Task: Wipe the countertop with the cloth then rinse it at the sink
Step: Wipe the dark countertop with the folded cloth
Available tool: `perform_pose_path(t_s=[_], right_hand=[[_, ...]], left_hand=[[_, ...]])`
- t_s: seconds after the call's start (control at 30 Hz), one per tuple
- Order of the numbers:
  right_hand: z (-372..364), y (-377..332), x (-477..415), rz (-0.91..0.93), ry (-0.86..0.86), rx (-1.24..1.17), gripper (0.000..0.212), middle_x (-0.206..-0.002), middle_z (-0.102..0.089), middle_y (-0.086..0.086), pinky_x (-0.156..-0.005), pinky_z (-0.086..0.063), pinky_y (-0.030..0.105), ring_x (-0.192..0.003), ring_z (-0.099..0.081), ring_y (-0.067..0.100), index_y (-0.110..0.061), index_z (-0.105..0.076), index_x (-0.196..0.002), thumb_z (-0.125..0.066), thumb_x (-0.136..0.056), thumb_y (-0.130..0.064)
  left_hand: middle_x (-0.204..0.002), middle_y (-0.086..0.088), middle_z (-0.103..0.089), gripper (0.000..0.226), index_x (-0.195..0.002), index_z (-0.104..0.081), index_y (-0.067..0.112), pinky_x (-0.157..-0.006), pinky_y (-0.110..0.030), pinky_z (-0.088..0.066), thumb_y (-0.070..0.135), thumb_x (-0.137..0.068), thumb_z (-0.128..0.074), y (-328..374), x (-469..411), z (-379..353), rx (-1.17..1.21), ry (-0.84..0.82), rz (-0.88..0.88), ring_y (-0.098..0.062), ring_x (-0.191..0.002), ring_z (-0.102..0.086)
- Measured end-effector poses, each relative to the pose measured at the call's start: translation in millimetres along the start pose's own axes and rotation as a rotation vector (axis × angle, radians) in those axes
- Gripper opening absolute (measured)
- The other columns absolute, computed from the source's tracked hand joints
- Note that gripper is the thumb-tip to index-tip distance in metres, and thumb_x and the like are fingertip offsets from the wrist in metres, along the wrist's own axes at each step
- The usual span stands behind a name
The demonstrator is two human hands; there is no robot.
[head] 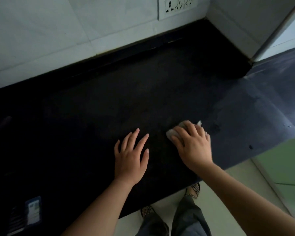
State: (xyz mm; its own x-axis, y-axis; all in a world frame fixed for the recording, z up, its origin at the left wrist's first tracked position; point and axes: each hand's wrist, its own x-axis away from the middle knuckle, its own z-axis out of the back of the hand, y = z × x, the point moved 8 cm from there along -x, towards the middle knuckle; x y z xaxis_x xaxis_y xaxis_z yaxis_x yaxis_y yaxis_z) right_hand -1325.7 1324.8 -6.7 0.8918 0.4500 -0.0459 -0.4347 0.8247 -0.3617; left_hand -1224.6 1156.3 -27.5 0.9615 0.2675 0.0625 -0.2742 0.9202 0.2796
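- Dark stone countertop fills most of the view; it is nearly black on the left and shines grey-blue on the right, where the light falls on it.
- Behind the countertop stands a pale tiled wall, and a white socket plate sits on it near the top edge.
- At the far right the wall makes a corner, and a pale pipe or rail runs down along it at a slant.
- The right hand lies palm down on the cloth, fingers bent over it and pressing it on the countertop, close to the front edge.
- The cloth is small, pale and crumpled; only its edges show at the left of the fingers and behind them, and it is a little blurred.
- The left hand rests flat on the countertop just beside the right one, fingers spread and straight, with nothing in it.
- Some dark spots are on the shiny part, to the right of the cloth.
- At the lower left a small flat blue-and-white packet lies on the countertop; what it is I cannot tell.
- Below the counter edge I see grey trousers, patterned shoes and a pale floor.
- No sink or other container shows in this view.
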Motion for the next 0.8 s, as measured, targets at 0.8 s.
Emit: perform_pose_path(t_s=[0.8], right_hand=[[-7,-5,-45,-0.061,-0.085,-0.033,0.033,-0.132,-0.042,0.002,-0.093,-0.029,0.051,-0.118,-0.035,0.031,-0.033,-0.053,-0.116,-0.039,-0.091,-0.049]], left_hand=[[-0.137,-0.007,-0.05,0.043,-0.131,-0.053,0.023,-0.1,-0.047,-0.041,0.033,-0.09,-0.051,0,18,25,0.062,0.061,0.171,-0.027,-0.125,-0.048]])
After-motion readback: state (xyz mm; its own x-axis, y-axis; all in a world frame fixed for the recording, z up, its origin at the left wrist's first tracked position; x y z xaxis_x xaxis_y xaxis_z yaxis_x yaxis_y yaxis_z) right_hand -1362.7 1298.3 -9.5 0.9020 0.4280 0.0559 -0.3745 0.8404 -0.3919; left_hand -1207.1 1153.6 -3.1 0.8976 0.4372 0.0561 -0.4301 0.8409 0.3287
